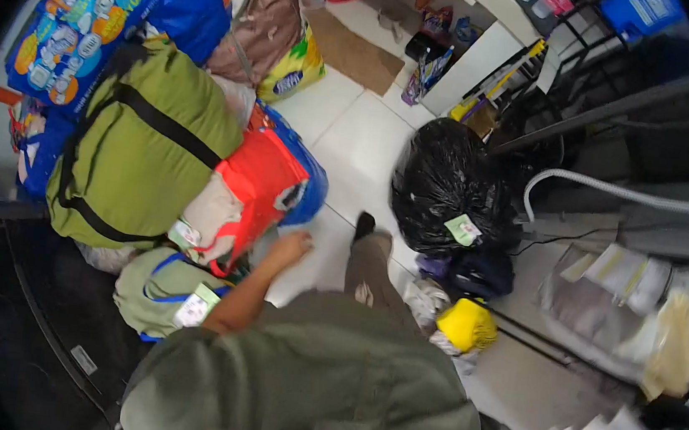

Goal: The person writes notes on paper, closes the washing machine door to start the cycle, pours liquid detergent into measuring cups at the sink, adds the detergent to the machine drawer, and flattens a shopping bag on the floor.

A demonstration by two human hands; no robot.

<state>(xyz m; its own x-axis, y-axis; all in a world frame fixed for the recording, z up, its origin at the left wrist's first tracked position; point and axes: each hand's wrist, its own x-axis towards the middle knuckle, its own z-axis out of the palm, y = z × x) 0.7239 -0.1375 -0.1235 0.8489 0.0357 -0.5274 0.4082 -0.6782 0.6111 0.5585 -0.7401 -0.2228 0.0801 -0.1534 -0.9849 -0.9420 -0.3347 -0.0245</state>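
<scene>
My left hand [292,249] hangs over the white floor tiles with its fingers loosely curled, and nothing shows in it. Just beside it stands a red and beige shopping bag [260,181] with a white-and-green tag. Below that bag, near my left forearm, lies a pale green bag [156,292] with blue straps and a similar tag. A large olive duffel bag [145,152] with black straps sits further left. My right hand is not visible; a small patch of skin at the bottom edge is too cropped to identify.
A full black plastic bag [448,188] stands right of my foot, with a yellow bundle [467,325] below it. Blue printed bags [88,20] and a brown bag [256,21] are piled at upper left. Brown cardboard [353,52] lies ahead. A grey hose [616,185] curves at right.
</scene>
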